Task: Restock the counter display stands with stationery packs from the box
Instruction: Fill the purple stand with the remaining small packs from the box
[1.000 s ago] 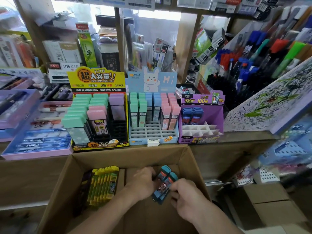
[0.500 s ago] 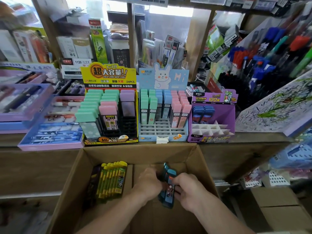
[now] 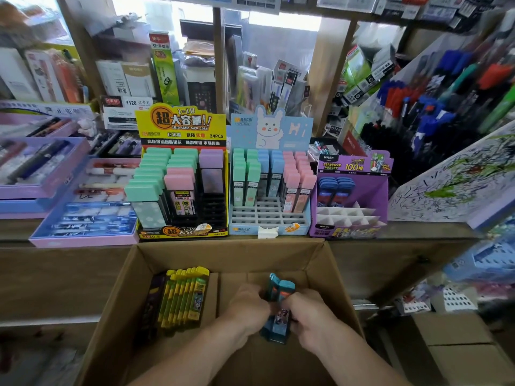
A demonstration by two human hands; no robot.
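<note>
The left hand (image 3: pixel 248 307) and right hand (image 3: pixel 312 316) are bare, as are both wrists. The left forearm (image 3: pixel 195 355) and right forearm (image 3: pixel 359 360) are uncovered right to the near edge.

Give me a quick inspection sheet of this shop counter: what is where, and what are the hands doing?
Surface: wooden counter, crowded.
Job's things: yellow stand, blue stand and purple stand all part-filled; cardboard box in front holds yellow packs.
Clutter: pink pen tray left, scribbled pad right.
Hands: left hand and right hand both grip blue packs inside the box.
Cables: nothing seen.
Surroundings: shelves of pens and boxed stationery.
</note>
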